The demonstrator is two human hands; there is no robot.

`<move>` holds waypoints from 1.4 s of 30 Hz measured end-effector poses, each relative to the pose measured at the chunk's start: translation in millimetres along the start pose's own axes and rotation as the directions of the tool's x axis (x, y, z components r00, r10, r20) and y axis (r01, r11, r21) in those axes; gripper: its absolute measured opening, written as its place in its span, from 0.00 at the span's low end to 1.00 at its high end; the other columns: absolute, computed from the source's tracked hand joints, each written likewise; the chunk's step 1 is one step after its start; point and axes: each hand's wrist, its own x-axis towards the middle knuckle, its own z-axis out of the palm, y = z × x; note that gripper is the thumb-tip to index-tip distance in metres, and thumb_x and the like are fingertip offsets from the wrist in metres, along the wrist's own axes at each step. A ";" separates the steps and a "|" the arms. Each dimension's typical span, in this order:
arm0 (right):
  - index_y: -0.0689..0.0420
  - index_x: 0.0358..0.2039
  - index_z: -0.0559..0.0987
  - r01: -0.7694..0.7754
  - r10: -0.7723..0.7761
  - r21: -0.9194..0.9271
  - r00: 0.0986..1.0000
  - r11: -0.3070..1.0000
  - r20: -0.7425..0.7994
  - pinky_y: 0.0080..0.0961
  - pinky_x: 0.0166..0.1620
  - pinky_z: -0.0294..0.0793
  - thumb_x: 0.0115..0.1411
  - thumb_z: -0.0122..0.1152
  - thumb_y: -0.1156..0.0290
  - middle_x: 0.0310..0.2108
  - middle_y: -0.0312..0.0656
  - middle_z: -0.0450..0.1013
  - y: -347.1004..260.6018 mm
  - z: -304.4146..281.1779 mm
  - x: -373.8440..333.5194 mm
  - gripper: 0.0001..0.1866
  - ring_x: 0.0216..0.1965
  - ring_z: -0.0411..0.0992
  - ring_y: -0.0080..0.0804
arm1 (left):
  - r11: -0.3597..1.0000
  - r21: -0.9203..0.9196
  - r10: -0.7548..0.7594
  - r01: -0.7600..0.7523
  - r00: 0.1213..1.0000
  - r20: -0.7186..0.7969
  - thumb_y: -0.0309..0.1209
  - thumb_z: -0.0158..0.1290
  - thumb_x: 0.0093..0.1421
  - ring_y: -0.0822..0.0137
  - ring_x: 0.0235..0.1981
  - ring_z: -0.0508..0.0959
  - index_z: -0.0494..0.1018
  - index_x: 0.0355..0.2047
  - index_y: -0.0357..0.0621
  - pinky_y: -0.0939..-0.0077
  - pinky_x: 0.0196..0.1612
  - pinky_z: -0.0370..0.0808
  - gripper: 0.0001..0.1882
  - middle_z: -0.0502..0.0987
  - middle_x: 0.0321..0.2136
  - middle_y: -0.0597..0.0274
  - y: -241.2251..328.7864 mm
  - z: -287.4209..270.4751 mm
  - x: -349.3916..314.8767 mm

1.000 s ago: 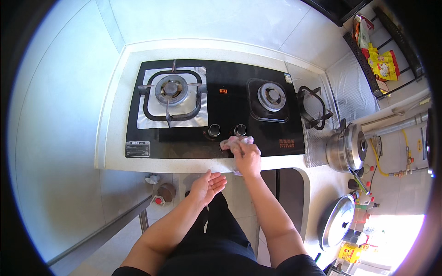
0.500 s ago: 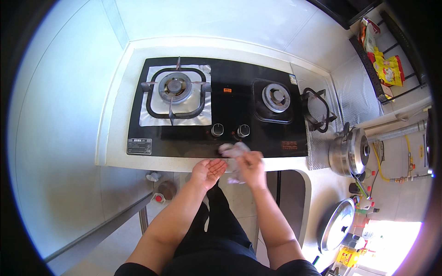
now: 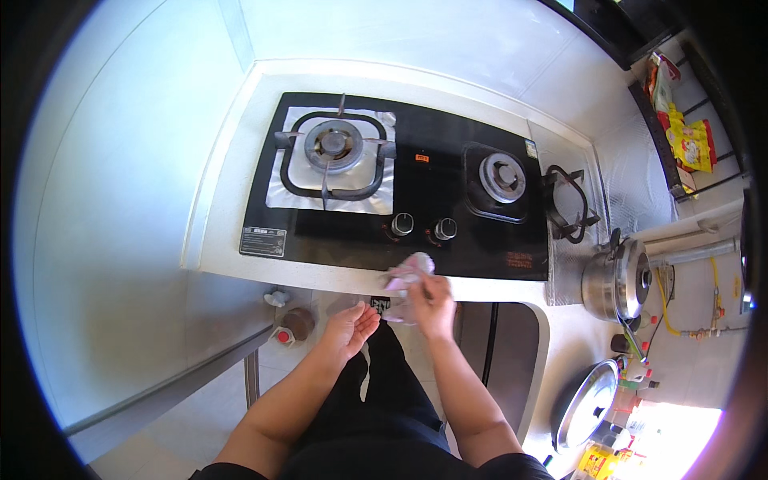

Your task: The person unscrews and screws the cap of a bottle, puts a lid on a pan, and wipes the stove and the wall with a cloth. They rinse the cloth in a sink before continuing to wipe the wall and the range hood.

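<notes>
My right hand (image 3: 433,307) is closed on a crumpled pale pink cloth (image 3: 414,267) at the front edge of the counter. Part of the cloth rises over the edge beside the black gas cooktop (image 3: 344,250), and part hangs below my fingers. Just left of it, my left hand (image 3: 350,330) is held palm up below the counter edge, fingers extended and slightly curled, with nothing in it. Two control knobs (image 3: 402,224) sit on the cooktop beyond the cloth.
The left burner (image 3: 334,146) carries its pan support over foil. The right burner (image 3: 503,178) is bare; a loose black pan support (image 3: 570,206) lies to its right. A steel pot (image 3: 602,280) and a lidded pan (image 3: 590,406) stand along the right-hand counter.
My left hand has drawn back from the counter edge, toward my body. My right hand still grips the cloth, whose shape has shifted. The whole view has tilted slightly.
</notes>
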 end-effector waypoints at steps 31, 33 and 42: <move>0.45 0.48 0.75 0.537 -0.427 -0.428 0.841 0.727 0.331 0.41 0.43 0.72 0.51 0.61 0.61 0.41 0.50 0.69 -94.9 185.0 42.7 0.22 0.43 0.70 0.50 | 0.845 -0.433 0.280 -0.313 0.950 -0.140 0.29 0.42 0.65 0.53 0.40 0.78 0.69 0.39 0.33 0.58 0.47 0.76 0.11 0.77 0.37 0.46 147.9 -97.8 -29.1; 0.49 0.43 0.77 0.515 -0.401 -0.125 0.777 0.848 0.485 0.37 0.44 0.71 0.51 0.61 0.60 0.36 0.47 0.70 -113.1 192.7 35.3 0.18 0.41 0.71 0.45 | 0.821 -0.456 0.295 -0.344 0.939 -0.178 0.30 0.44 0.64 0.54 0.40 0.78 0.70 0.37 0.33 0.59 0.45 0.76 0.11 0.77 0.37 0.47 152.3 -100.4 -32.4; 0.54 0.45 0.75 0.801 -0.713 -0.090 0.572 0.592 0.406 0.51 0.53 0.60 0.51 0.60 0.59 0.49 0.51 0.67 -157.7 260.3 117.1 0.21 0.52 0.62 0.56 | 0.727 -0.446 0.431 -0.522 0.853 -0.295 0.29 0.44 0.63 0.58 0.38 0.77 0.71 0.36 0.36 0.59 0.46 0.75 0.10 0.77 0.34 0.53 164.7 -99.5 -27.6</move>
